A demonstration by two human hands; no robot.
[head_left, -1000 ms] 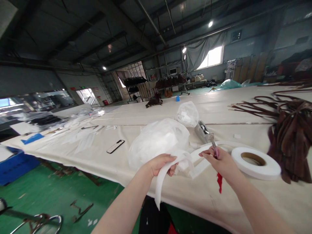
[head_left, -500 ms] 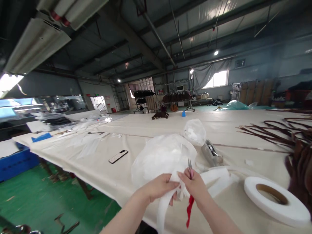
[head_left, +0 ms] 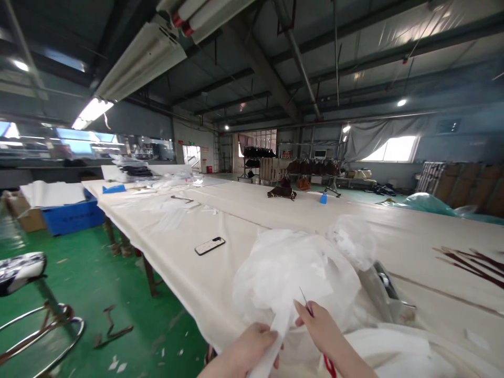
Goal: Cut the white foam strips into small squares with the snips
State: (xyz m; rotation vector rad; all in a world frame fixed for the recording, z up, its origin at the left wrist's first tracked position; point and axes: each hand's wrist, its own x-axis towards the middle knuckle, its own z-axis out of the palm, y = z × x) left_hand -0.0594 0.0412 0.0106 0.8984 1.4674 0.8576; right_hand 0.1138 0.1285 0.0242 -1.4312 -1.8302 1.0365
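Pinched between the fingers of my left hand (head_left: 252, 344) is a white strip (head_left: 280, 321) of thin, soft material, its lower end hanging past the palm. My right hand (head_left: 319, 326) is closed around small pointed snips (head_left: 304, 297), with the blades sticking up past the fingers. Something red (head_left: 329, 366) dangles below the right wrist. Right behind both hands lies a large, puffy clear plastic bag (head_left: 291, 262) with white stuff inside. A smaller translucent bag (head_left: 352, 240) sits behind it to the right.
A tape dispenser (head_left: 388, 291) stands right of the bags, beside loose white strips (head_left: 394, 346). To the left lies a phone (head_left: 210, 245). Brown straps (head_left: 472, 262) lie at the far right of the cloth-covered table (head_left: 177, 252). A stool (head_left: 23, 273) and blue crate (head_left: 73, 215) are on the floor.
The view has swung left, so the white tape roll is out of sight. My right hand with the snips has drawn a little away from my left, and more of the strip shows between them.
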